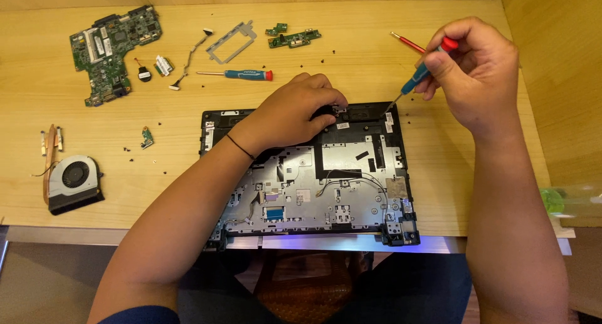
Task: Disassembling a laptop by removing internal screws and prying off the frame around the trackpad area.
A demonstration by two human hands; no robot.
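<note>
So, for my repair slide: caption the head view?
Right hand drives blue-handled screwdriver into black opened laptop chassis; left hand steadies it.

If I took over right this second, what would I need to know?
Left hand presses on the far edge of the opened laptop base. Right hand holds a blue screwdriver, tip at the base's far right corner.
Already out on the desk: green mainboard, cooling fan, small boards, metal bracket, spare screwdriver, loose screws.
Still in: cables and the metal plate.
</note>
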